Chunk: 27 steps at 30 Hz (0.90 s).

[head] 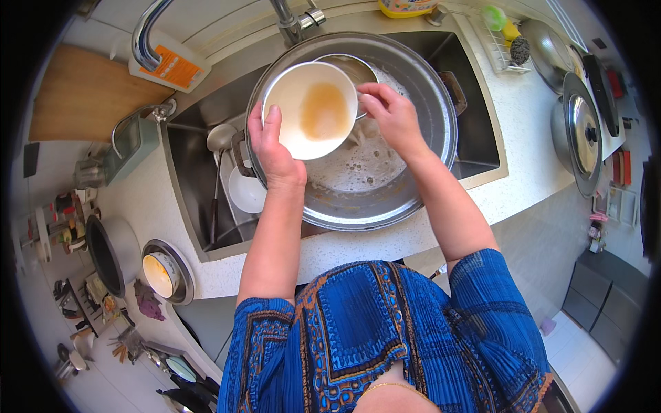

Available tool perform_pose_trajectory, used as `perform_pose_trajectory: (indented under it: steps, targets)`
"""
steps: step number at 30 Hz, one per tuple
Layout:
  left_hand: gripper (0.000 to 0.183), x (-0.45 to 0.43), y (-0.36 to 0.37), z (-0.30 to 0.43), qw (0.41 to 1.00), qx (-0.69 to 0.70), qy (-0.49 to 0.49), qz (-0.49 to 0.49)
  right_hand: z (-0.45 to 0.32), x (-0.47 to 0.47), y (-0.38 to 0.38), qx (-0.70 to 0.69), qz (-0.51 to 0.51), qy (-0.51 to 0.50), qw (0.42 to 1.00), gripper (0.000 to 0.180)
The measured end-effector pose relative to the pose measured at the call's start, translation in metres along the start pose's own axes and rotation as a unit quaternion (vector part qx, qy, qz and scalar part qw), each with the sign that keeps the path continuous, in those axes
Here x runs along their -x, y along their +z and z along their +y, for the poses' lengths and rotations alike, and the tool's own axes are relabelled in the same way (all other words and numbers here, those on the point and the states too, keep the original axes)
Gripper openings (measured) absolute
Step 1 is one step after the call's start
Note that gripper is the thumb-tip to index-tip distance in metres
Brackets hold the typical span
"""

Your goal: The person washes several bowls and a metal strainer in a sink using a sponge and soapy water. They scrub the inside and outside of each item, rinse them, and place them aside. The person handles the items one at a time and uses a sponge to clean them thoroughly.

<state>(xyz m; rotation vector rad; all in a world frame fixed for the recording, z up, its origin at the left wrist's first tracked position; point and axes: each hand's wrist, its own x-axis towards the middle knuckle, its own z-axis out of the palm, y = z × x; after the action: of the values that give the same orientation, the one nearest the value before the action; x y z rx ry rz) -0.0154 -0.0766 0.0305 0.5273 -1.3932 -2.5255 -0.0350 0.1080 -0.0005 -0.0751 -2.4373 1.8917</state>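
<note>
My left hand (276, 147) grips a white bowl (284, 98) at its left side, thumb over the rim. The bowl is tilted, and a light brown patch (325, 111), liquid or residue, shows inside it. My right hand (392, 118) is at the bowl's right rim with curled fingers; whether they grip this rim or something behind it cannot be told. Behind the white bowl, a metal bowl (356, 66) is partly hidden. Both bowls are over a large round metal basin (356, 209) holding cloudy, foamy water (361, 168).
The basin rests across a steel sink (477, 129) under a faucet (292, 26). Left in the sink are a ladle (222, 138) and a small white bowl (245, 191). Stacked bowls (161, 273) and a deep pot (116, 253) stand left; a lidded pot (578, 131) stands right.
</note>
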Motion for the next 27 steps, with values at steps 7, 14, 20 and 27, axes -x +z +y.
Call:
perform_pose_trajectory:
  steps: [7, 14, 20, 27]
  targets:
    - [0.037, 0.008, -0.015, 0.002, 0.993, -0.080, 0.075, 0.032, 0.027, 0.006, -0.027, 0.534, -0.221, 0.063, 0.814, 0.026]
    - [0.038, 0.014, -0.019, 0.005, 0.994, -0.087, 0.015, 0.069, 0.060, 0.013, 0.047, 0.448, -0.325, 0.007, 0.833, 0.033]
    - [0.042, 0.022, -0.012, 0.020, 0.995, -0.069, 0.000, 0.073, 0.054, -0.003, 0.038, 0.355, -0.374, 0.181, 0.837, 0.049]
    - [0.043, 0.026, -0.015, 0.023, 0.995, -0.069, -0.002, 0.070, 0.021, 0.009, -0.017, 0.275, -0.277, 0.056, 0.919, 0.050]
